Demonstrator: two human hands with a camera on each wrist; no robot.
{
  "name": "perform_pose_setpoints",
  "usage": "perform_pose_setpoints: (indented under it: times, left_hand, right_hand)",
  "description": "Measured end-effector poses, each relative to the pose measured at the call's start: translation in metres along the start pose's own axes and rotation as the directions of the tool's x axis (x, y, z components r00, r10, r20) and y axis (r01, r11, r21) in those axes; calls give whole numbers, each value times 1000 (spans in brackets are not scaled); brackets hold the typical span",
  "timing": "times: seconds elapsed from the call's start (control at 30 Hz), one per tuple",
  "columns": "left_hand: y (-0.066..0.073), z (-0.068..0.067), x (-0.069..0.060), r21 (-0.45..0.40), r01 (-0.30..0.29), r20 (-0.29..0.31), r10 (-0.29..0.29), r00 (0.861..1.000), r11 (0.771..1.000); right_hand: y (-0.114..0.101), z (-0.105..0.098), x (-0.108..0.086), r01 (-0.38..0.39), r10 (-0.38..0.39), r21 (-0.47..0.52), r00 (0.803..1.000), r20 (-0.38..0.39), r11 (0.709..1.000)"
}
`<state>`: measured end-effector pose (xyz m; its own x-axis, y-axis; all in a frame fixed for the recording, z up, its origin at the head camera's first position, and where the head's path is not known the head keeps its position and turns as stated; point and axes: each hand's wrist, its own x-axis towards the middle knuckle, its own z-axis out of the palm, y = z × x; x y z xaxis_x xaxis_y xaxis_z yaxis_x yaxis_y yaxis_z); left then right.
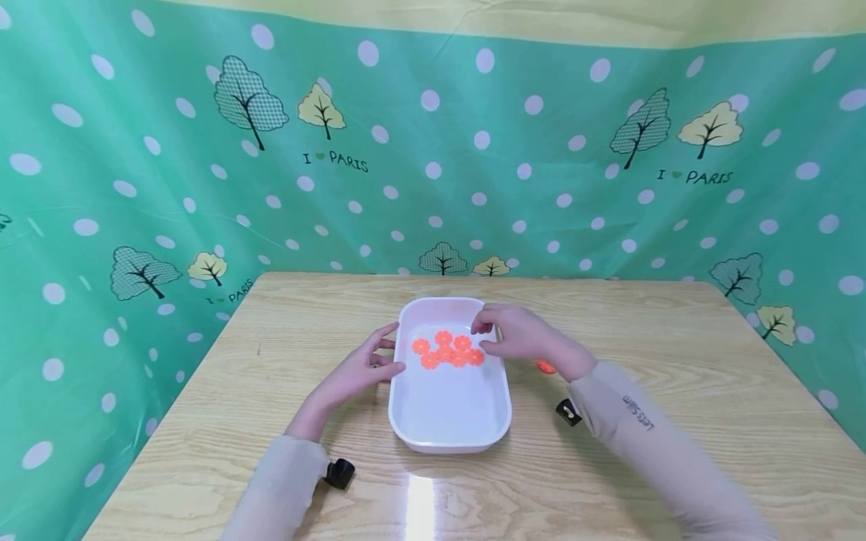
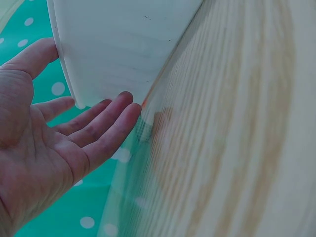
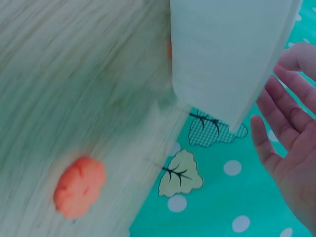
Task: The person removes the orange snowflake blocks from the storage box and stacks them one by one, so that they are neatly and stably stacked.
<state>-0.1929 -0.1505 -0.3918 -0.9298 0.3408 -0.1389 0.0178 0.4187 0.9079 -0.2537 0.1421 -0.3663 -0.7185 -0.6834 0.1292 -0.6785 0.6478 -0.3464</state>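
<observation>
A white rectangular basin (image 1: 446, 409) stands on the table. In its far half lie several orange flower-shaped slices (image 1: 443, 353), like cut carrot. My left hand (image 1: 361, 370) is at the basin's left side, thumb at the rim and fingers loosely extended along the outer wall in the left wrist view. Over the right rim reaches my right hand (image 1: 517, 333), its fingers loosely bent above the slices. Nothing shows between those fingers, though the fingertips are partly hidden behind the rim in the right wrist view. One orange flower-shaped slice (image 3: 80, 187) lies on the table, right of the basin.
The wooden table (image 1: 298, 330) runs back to a green dotted curtain (image 1: 379, 188) printed with trees. Small black objects sit by both forearms, one at the left sleeve (image 1: 280, 481) and one at the right sleeve (image 1: 649, 436).
</observation>
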Motion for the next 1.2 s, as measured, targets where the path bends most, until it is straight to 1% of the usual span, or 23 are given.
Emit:
perform_pose_setpoints:
  times: [0.03,0.17,0.33,0.47,0.67,0.9,1.13,1.2]
  left_hand:
    - [4,0,-2,4,-1,4,1,1000,1000]
    - [4,-1,-2,4,-5,9,5,1000,1000]
    - [3,-1,-2,0,-6,11,6,1000,1000]
    - [3,-1,-2,-7,-9,18,10,1000,1000]
    - [2,-1,-2,-11,-13,14,13,1000,1000]
    - [3,-1,-2,-12,-11,16,11,1000,1000]
    - [3,-1,-2,-12,-11,22,11,1000,1000]
    - [4,-1,-2,-8,-9,18,9,1000,1000]
  right_hand:
    - [-1,1,2,9,-9,1,1000,4,1000]
    - [-5,6,7,31,-31,12,999,21,999]
    - [-7,14,14,25,-26,16,998,62,1000]
    - [-9,21,17,24,-23,-7,995,94,1000]
    - [-12,27,23,-6,13,-50,990,139,999]
    - [-17,30,30,-33,49,-94,984,172,995]
    - [-19,35,35,-66,100,-164,974,203,984]
    - [-19,37,36,-63,102,-194,974,202,979]
